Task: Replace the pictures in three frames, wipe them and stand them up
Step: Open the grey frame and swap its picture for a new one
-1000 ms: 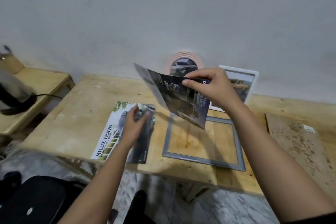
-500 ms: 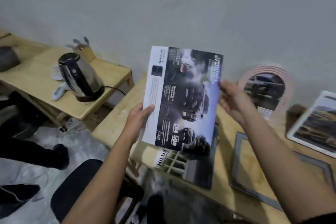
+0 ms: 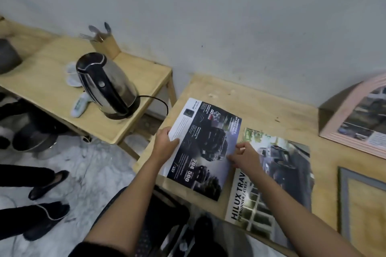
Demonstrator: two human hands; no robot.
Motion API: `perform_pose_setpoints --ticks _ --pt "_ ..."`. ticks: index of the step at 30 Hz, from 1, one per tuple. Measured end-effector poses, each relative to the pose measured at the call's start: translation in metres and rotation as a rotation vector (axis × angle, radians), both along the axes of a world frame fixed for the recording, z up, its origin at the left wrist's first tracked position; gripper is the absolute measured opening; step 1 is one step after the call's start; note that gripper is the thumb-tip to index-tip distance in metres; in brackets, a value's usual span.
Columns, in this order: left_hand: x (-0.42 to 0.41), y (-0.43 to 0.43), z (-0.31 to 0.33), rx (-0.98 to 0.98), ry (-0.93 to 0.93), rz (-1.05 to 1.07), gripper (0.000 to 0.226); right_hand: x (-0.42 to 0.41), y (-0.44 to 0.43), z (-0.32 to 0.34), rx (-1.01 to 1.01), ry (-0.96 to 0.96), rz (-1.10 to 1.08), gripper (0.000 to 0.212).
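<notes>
Head view. The left hand (image 3: 165,144) grips the left edge of the dark picture (image 3: 200,148), thumb on top of the sheet. The right hand (image 3: 244,157) pinches the right edge of the same sheet with curled fingers. The dark picture sits over the near left corner of the surface (image 3: 271,108), its lower edge overhanging; whether it lies flat cannot be told. The HILUX picture (image 3: 279,175) lies flat just to its right, partly under the right forearm. The grey frame (image 3: 342,200) lies flat at the right border. The pink frame (image 3: 334,119) leans against the wall, far right. A kettle (image 3: 106,83) stands on the side table (image 3: 41,81) to the left.
</notes>
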State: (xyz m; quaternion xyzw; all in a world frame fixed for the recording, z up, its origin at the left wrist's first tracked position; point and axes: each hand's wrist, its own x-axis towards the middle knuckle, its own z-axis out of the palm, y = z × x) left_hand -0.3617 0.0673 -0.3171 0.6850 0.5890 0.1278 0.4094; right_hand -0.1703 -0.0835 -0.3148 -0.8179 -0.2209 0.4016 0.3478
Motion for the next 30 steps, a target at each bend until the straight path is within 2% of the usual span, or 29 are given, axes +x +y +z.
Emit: perform_pose_setpoints --ticks 6,15,19,22,25,30 --pt "-0.003 0.004 -0.020 0.079 0.100 -0.011 0.051 -0.024 0.009 -0.017 0.018 -0.161 0.166 0.027" --pt "-0.023 -0.009 -0.047 0.194 0.405 -0.253 0.098 -0.052 0.014 -0.036 -0.112 -0.602 0.511 0.046" --pt "-0.028 -0.013 -0.048 0.175 0.506 -0.326 0.097 -0.058 0.012 -0.035 -0.125 -0.686 0.538 0.047" --pt "-0.018 -0.016 -0.040 0.235 0.520 -0.326 0.090 -0.050 0.004 -0.025 -0.019 -0.647 0.437 0.043" --pt "0.006 -0.025 -0.031 0.274 0.419 -0.369 0.078 -0.022 -0.016 -0.014 0.093 -0.590 0.206 0.033" --pt "0.070 -0.070 -0.018 0.212 0.142 -0.425 0.059 0.052 -0.085 -0.007 0.025 -0.506 -0.248 0.024"
